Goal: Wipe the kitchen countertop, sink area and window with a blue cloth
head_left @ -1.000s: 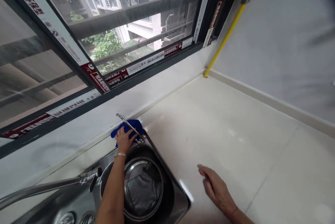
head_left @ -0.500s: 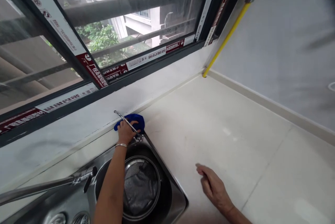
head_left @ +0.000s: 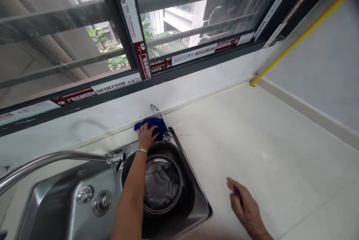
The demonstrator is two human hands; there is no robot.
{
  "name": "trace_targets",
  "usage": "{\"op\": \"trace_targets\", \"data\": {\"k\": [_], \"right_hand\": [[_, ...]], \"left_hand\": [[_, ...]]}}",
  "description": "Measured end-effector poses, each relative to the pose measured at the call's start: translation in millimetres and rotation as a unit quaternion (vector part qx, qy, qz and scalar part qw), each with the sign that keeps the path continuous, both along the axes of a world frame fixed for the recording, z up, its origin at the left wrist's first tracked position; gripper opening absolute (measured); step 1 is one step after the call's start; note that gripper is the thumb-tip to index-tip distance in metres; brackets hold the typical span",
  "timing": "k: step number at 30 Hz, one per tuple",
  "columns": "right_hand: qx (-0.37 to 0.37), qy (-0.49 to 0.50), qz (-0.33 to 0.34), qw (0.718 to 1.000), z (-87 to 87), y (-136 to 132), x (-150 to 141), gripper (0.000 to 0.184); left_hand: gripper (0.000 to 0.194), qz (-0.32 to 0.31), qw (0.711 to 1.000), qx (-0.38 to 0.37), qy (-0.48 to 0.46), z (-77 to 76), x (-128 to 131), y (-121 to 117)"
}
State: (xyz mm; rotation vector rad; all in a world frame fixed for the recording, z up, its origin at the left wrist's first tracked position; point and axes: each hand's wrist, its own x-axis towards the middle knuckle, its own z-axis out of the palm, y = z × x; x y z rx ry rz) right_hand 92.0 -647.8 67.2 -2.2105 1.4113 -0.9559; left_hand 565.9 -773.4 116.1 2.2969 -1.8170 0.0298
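Your left hand (head_left: 146, 137): flat, fingers pressed together on a blue cloth (head_left: 151, 125), which lies at the back rim of the steel sink (head_left: 70, 195), beside a chrome spout (head_left: 158, 112). Your right hand (head_left: 245, 206): loosely curled, over the pale countertop (head_left: 280, 139).

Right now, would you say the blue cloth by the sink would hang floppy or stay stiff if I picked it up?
The blue cloth will probably be floppy and light: it lies rumpled under the left hand, bending to its shape. It may catch on the thin curved metal spout beside it. Whether it is wet and heavier, I cannot tell.
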Motion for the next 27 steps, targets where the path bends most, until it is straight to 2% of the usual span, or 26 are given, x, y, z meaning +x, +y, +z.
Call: {"op": "trace_targets", "data": {"k": [6, 11, 14, 17, 21, 27], "right_hand": [[-0.008, -0.009, 0.007, 1.0, -2.8, -0.9, 0.8, 0.041], [-0.01, -0.013, 0.003, 1.0, -4.6, -1.7, 2.8, 0.04], [-0.01, -0.024, 0.002, 1.0, -3.2, -1.9, 4.6, 0.041], [-0.011, -0.036, 0.006, 0.999, -3.4, -1.6, 4.9, 0.041], [-0.006, -0.046, 0.007, 0.999, -6.1, -0.5, 3.7, 0.041], [-0.018, -0.047, 0.019, 0.999, -6.4, -2.8, 4.3, 0.042]], "left_hand": [[0.037, 0.066, 0.998, 0.002, -0.007, -0.6, 15.2, 31.3], [0.038, 0.137, 0.99, -0.009, -0.024, -4.4, 12.8, 52.5], [0.041, 0.177, 0.983, -0.01, -0.04, -1.7, 10.2, 65.8], [0.042, 0.203, 0.977, 0.005, -0.059, 7.6, 7.4, 72.0], [0.043, 0.203, 0.974, 0.045, -0.087, 27.0, 5.3, 65.5], [0.036, 0.206, 0.965, 0.133, -0.088, 55.2, 19.9, 57.8]]}}
